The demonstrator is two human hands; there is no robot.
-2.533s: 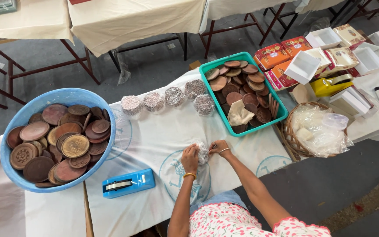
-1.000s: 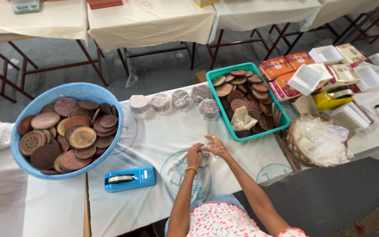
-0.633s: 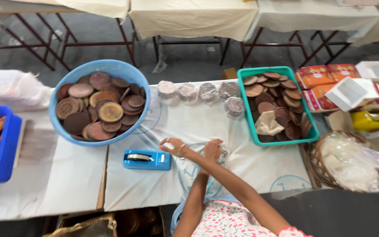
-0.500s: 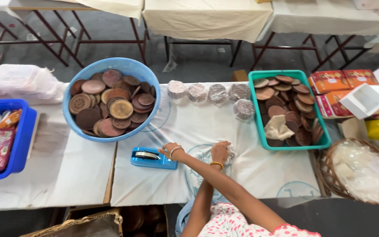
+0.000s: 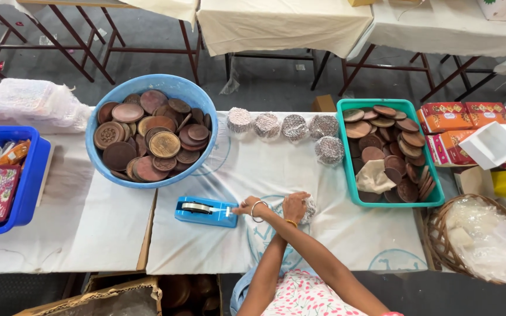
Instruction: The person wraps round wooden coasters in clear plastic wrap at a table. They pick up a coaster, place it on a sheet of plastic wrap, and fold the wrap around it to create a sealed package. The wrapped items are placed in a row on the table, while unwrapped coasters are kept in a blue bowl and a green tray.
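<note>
A cloth-covered counter [image 5: 206,246] runs across a grey floor. The right hand [image 5: 245,208], arm crossed over the left, pinches tape at the end of the blue dispenser [image 5: 205,211]. The left hand [image 5: 295,206] presses down, fingers curled, on a foil-wrapped disc [image 5: 308,209]. Beyond lie five wrapped discs [image 5: 282,129], a blue tub [image 5: 150,130] and a green tray [image 5: 389,153], both of brown discs.

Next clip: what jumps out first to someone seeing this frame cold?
The big blue tub heaped with brown discs, at upper left. Across the table, a teal tray holds more. In front, the right hand crosses to the blue tape dispenser, while the left hand presses a wrapped bundle.
</note>
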